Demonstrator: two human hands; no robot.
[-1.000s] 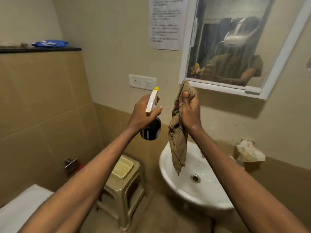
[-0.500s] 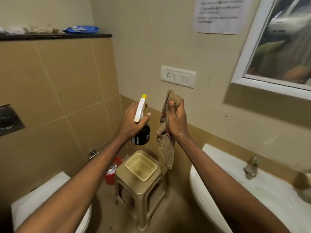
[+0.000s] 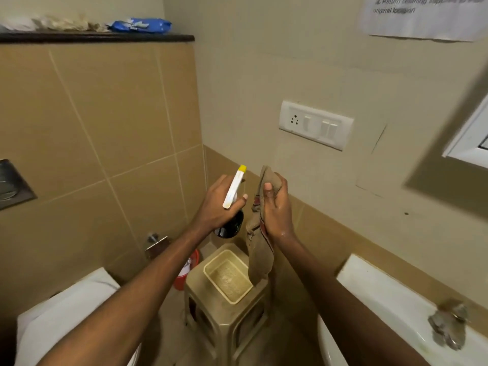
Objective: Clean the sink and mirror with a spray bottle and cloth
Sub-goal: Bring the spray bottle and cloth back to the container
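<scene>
My left hand point(image 3: 217, 204) grips a spray bottle point(image 3: 233, 190) with a white head, a yellow nozzle tip and a dark body, held above the stool. Just to its right, my right hand point(image 3: 276, 207) holds a brown cloth point(image 3: 260, 257) that hangs down over the beige tray point(image 3: 211, 270). The white sink point(image 3: 390, 305) shows at the lower right, with its blurred tap point(image 3: 449, 326). Only a corner of the mirror's white frame point(image 3: 470, 143) is visible at the right edge.
A beige plastic stool point(image 3: 227, 320) carries the tray below my hands. A white toilet point(image 3: 66, 313) is at the lower left, a red bin point(image 3: 186, 270) behind the stool. A switch plate point(image 3: 315, 124) and a paper notice point(image 3: 422, 15) are on the wall. A dark shelf point(image 3: 95, 37) holds a blue packet.
The view has swung left and down, away from the mirror and sink toward the stool. Both hands have lowered with the bottle and cloth still held.
</scene>
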